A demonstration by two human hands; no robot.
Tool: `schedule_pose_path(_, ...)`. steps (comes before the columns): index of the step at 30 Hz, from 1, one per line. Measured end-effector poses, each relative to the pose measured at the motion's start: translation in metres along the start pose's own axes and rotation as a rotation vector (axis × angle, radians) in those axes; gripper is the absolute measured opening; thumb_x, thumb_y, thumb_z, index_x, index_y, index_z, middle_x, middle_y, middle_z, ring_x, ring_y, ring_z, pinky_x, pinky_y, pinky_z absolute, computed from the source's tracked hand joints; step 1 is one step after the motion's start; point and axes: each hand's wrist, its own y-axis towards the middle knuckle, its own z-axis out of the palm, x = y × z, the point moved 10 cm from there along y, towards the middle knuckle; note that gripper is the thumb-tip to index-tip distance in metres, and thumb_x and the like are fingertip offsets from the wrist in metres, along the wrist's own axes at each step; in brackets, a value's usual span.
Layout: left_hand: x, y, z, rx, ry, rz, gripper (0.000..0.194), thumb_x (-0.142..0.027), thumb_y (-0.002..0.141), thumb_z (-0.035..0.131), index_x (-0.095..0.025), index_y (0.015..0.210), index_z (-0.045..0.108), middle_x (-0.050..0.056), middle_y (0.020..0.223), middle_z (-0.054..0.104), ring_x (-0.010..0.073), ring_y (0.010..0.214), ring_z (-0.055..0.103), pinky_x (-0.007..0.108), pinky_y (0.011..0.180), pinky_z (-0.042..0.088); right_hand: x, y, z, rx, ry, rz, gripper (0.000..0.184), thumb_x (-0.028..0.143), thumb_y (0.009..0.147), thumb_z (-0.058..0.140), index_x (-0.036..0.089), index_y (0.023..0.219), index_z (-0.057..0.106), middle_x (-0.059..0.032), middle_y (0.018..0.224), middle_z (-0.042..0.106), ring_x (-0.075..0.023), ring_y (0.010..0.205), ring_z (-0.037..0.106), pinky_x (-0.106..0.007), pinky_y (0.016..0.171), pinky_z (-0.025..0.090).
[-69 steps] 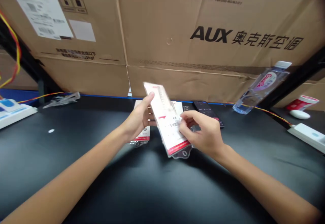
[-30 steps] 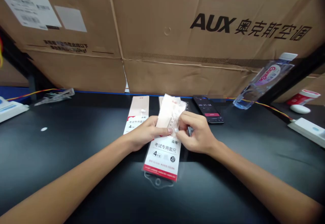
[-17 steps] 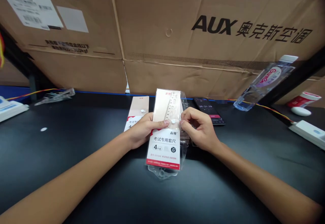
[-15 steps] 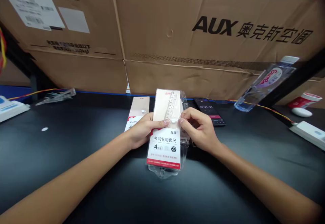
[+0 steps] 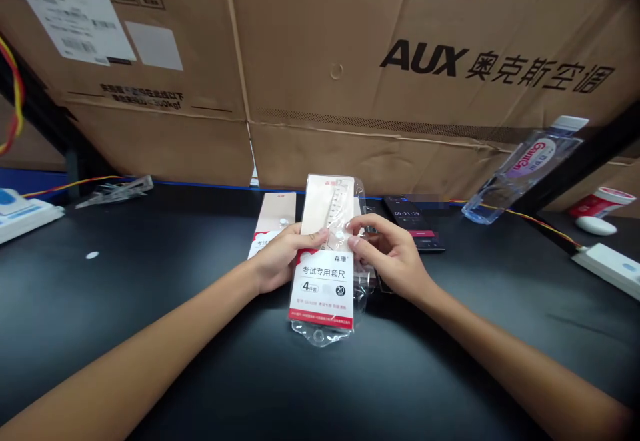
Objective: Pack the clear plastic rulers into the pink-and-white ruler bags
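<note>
A clear plastic ruler-set packet (image 5: 323, 287) with a white and red printed card is held upright in front of me. My left hand (image 5: 280, 254) grips its left edge, thumb across the front. My right hand (image 5: 390, 251) pinches at the packet's right side, thumb and forefinger close to a small round spot on the front. A clear ruler shows through the upper part of the packet. Behind my left hand lies a second, similar packet (image 5: 277, 213), partly hidden.
A phone (image 5: 415, 224) with a timer lies right of the packets. A water bottle (image 5: 523, 174) leans at the right, near a red and white tub (image 5: 603, 202) and a power strip (image 5: 610, 261). A large cardboard box (image 5: 310, 47) stands behind. Clear plastic pieces (image 5: 117, 191) lie at left.
My right thumb and forefinger have shifted slightly on the packet's front, and the packet has tilted a little. My left hand keeps its grip. The view has shifted slightly.
</note>
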Motion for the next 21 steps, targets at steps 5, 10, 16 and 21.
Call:
schedule_pose_path(5, 0.0, 0.0, 0.003, 0.014, 0.028, 0.005, 0.024, -0.033, 0.089, 0.067, -0.012, 0.1, 0.071, 0.012, 0.089, 0.076, 0.0224, 0.077, 0.072, 0.034, 0.073, 0.057, -0.004, 0.0, 0.0, -0.029, 0.042, 0.029, 0.017, 0.035, 0.087, 0.069, 0.023, 0.098, 0.066, -0.002, 0.095, 0.062, -0.0101, 0.061, 0.056, -0.024, 0.051, 0.048)
schedule_pose_path(10, 0.003, 0.0, 0.006, 0.042, 0.052, -0.017, 0.025, -0.036, 0.089, 0.068, -0.011, 0.093, 0.071, 0.01, 0.081, 0.075, 0.0192, 0.071, 0.07, 0.029, 0.067, 0.054, -0.011, 0.0, 0.006, 0.008, 0.084, 0.055, 0.02, 0.037, 0.086, 0.07, 0.023, 0.095, 0.059, 0.0002, 0.087, 0.055, -0.0105, 0.063, 0.055, -0.023, 0.051, 0.047)
schedule_pose_path(16, 0.006, -0.001, 0.01, 0.069, 0.081, -0.035, 0.027, -0.038, 0.089, 0.068, -0.011, 0.088, 0.071, 0.008, 0.077, 0.073, 0.0174, 0.068, 0.068, 0.028, 0.067, 0.053, -0.011, 0.001, 0.009, 0.066, -0.015, 0.066, 0.025, 0.029, 0.082, 0.073, 0.021, 0.088, 0.05, 0.0024, 0.084, 0.053, -0.0102, 0.067, 0.052, -0.022, 0.056, 0.046)
schedule_pose_path(21, 0.004, 0.0, 0.007, 0.033, 0.077, -0.005, 0.028, -0.037, 0.088, 0.069, -0.01, 0.096, 0.072, 0.01, 0.08, 0.075, 0.0185, 0.068, 0.069, 0.029, 0.066, 0.053, -0.002, 0.006, 0.001, 0.11, -0.128, 0.069, 0.023, 0.025, 0.08, 0.071, 0.021, 0.091, 0.05, 0.0021, 0.083, 0.057, -0.0108, 0.065, 0.056, -0.022, 0.054, 0.046)
